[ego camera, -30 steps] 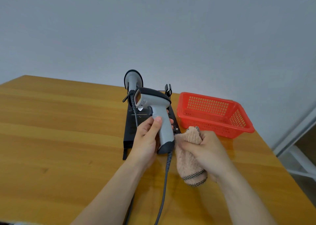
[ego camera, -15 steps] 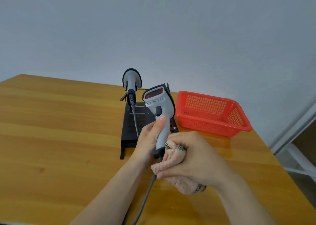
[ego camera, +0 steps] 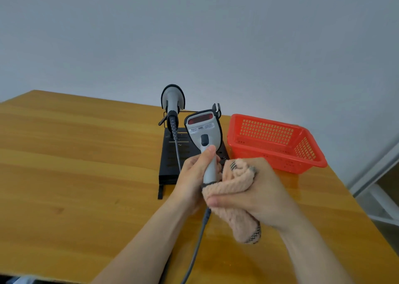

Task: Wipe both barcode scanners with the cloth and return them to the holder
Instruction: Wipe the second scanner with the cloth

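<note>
My left hand [ego camera: 191,175] grips the handle of a grey barcode scanner [ego camera: 204,132], held upright with its red window facing me and its cable [ego camera: 195,247] hanging down. My right hand [ego camera: 257,192] holds a bunched pink cloth [ego camera: 232,188] against the base of that handle. The second grey scanner [ego camera: 172,99] rests in the black holder [ego camera: 170,154] behind, on its left side, with its own cable running down over the base.
A red plastic basket [ego camera: 278,141] stands to the right of the holder on the wooden table [ego camera: 75,165]. The table's right edge runs close past the basket, with a white frame [ego camera: 380,197] beyond it. A plain wall rises behind.
The scanner turned from a side-on view until its window and trigger face me. The cloth moved from beside the handle to wrap around its base.
</note>
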